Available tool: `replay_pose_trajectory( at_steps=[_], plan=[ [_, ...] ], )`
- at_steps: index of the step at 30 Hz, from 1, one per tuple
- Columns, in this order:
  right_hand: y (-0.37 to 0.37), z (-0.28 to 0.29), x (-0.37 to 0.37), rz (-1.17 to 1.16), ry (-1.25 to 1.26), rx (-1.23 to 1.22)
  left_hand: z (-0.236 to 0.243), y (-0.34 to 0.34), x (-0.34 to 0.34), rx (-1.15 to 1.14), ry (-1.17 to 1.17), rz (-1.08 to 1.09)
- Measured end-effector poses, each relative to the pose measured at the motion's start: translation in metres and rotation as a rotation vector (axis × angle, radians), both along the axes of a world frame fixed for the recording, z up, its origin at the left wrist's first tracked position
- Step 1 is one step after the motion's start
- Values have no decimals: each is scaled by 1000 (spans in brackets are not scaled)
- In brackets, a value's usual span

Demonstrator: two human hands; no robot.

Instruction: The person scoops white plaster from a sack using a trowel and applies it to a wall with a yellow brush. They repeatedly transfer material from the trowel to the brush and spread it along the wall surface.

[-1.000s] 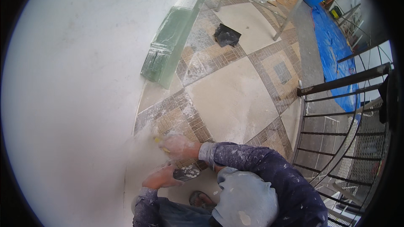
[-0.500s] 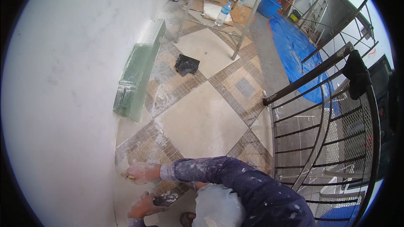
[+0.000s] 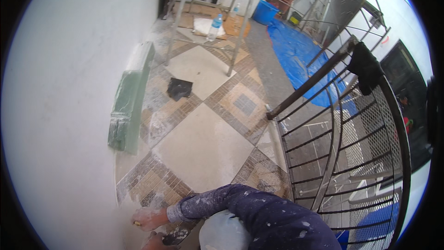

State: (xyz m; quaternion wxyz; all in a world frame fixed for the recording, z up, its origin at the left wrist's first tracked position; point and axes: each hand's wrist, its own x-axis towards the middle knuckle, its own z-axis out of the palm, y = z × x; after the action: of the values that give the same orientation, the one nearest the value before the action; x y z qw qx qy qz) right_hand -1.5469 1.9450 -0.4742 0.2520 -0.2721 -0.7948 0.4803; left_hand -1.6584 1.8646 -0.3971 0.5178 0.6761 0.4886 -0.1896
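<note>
At lower left, right hand (image 3: 147, 218) has slid down the wall (image 3: 60, 125), clamped on a small yellow object (image 3: 137, 223); left hand (image 3: 155, 241) grips a trowel (image 3: 175, 236)

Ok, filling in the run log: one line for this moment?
right hand: at white wall base, small yellow thing in grip | left hand: dusty tool | tiled floor

- A white plastered wall (image 3: 60, 111) fills the left side.
- The tiled floor (image 3: 203, 143) has cream squares edged with brown patterned bands, dusted white.
- A green board (image 3: 127, 106) leans at the wall's foot.
- A metal ladder frame (image 3: 208, 18) stands further back.
- A curved black railing (image 3: 351, 125) runs on the right, a blue tarp (image 3: 296, 55) beyond it.
- Daylight is even.
</note>
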Motion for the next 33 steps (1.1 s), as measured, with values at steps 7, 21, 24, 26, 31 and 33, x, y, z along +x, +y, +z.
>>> replay_pose_trajectory(
  at_steps=[7,21,24,26,31,33],
  plan=[
    [89,18,59,-315,-412,26,-5,-8,-17,-70,10,171],
    [96,31,92,-391,-472,108,-13,14,-14,-101,3,80],
    [93,33,93,-402,-458,132,-8,15,-15,-112,-10,100],
    [93,32,95,-413,-438,161,-8,15,-14,-85,-38,74],
    [106,23,99,-446,-482,144,-17,15,-12,-107,117,13],
    [112,18,93,-511,-399,164,-16,3,-14,-52,87,37]
  ],
)
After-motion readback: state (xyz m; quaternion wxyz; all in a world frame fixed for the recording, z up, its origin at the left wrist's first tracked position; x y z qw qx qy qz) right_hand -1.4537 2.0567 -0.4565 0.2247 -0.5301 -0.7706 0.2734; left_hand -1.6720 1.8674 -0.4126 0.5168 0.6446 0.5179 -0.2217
